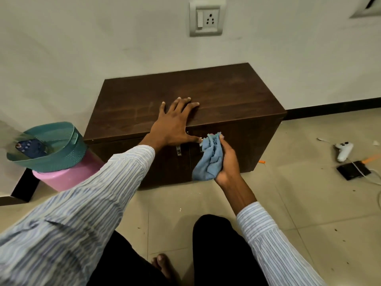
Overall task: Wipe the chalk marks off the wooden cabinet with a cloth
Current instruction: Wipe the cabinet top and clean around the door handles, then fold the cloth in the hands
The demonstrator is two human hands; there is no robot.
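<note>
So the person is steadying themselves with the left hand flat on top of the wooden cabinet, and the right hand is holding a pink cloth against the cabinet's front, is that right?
Not quite: the cloth is light blue, not pink, as the head view shows. The rest holds: the left hand lies flat on top of the wooden cabinet, and the right hand holds the cloth bunched against the cabinet's front. The pink thing is the tub left of the cabinet.

You've got one dark wooden cabinet (206,96) with two metal door handles, one showing (178,150) and the other mostly hidden behind the one blue cloth (209,162), plus two hands in frame: left hand (175,122), right hand (227,162). Left of it: one teal basket (61,153), one pink bucket (64,178), one dark phone (31,148). Elsewhere: one wall socket plate (207,18), one white game controller (343,150), one black flat device (353,170), one bare foot (164,265).
</note>
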